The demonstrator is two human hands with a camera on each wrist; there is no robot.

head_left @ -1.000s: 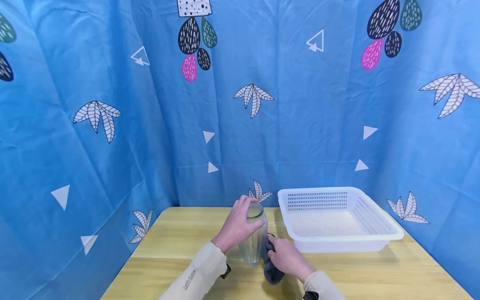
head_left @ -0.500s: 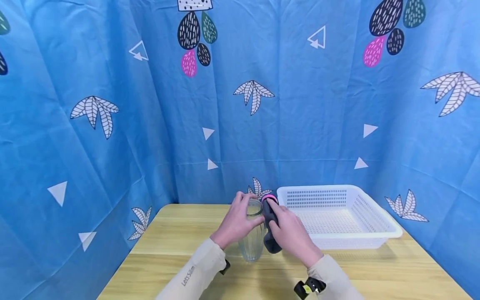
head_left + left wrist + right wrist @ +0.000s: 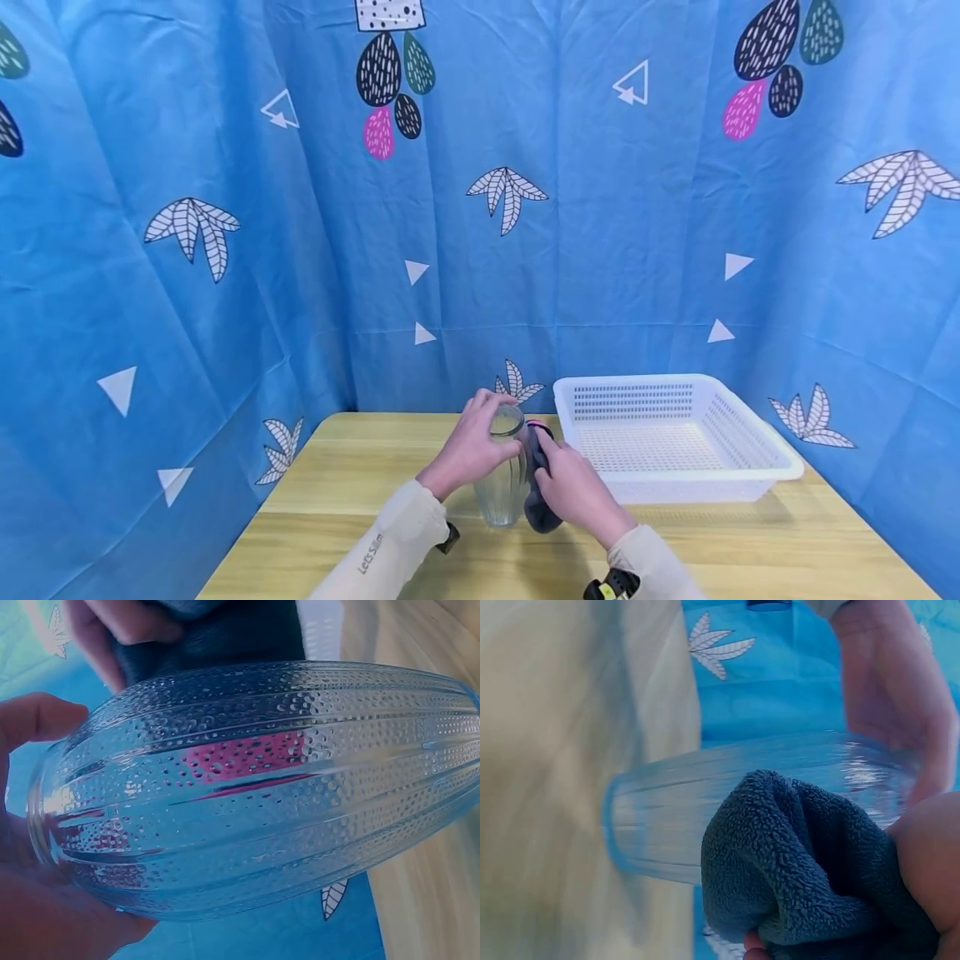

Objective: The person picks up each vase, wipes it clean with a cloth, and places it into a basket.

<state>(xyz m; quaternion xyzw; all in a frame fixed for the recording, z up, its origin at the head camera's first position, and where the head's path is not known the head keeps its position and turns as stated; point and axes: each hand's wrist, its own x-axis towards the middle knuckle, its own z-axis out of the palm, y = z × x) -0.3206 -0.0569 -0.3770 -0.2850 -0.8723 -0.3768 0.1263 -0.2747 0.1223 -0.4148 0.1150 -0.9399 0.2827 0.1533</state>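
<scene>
A clear ribbed glass vase (image 3: 498, 496) with a bumpy pattern (image 3: 322, 757) stands upright on the table. My left hand (image 3: 471, 450) grips it round the rim, thumb on the near side and fingers at the far side. Bunched in my right hand (image 3: 577, 490) is a dark grey towel (image 3: 542, 512), held along the vase's right side. Fluffy towel (image 3: 780, 855) covers part of the glass in the right wrist view, so contact there is hard to tell. A pink patch of it shows through the glass in the left wrist view.
A white perforated plastic basket (image 3: 693, 477) sits on the right of the wooden table (image 3: 360, 500), just beyond my right hand. Blue patterned curtain (image 3: 480, 275) hangs behind the table and on both sides.
The right hand has gone up along the vase's side with the towel, then partway back down. My left hand keeps its hold on the rim, and the vase stays put.
</scene>
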